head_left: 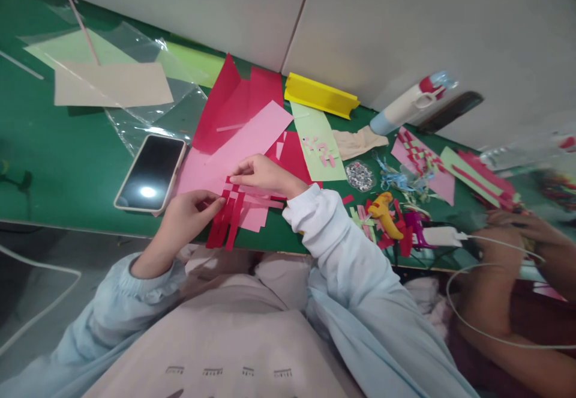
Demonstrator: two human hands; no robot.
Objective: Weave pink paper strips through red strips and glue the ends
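Observation:
Red and pink paper strips (221, 229) are woven into a small lattice near the table's front edge. My left hand (189, 221) pinches the lattice's left side between thumb and forefinger. At its top edge, the fingertips of my right hand (265, 176) are closed on a red strip. The red strips hang toward me, while pink strips (258, 201) run out to the right. Beneath the lattice lie pink paper sheets (254, 221), and a folded red sheet (218, 107) stands behind them. Left of the work rests a phone (150, 173) with its screen up.
Plastic sleeves and a beige card (112, 84) lie far left. A yellow folded piece (320, 95) leans near the wall. Rightward are a dish of small beads (359, 176), a yellow glue gun (386, 213), paper scraps and a bottle (405, 105). Another person's hands (508, 233) work at far right.

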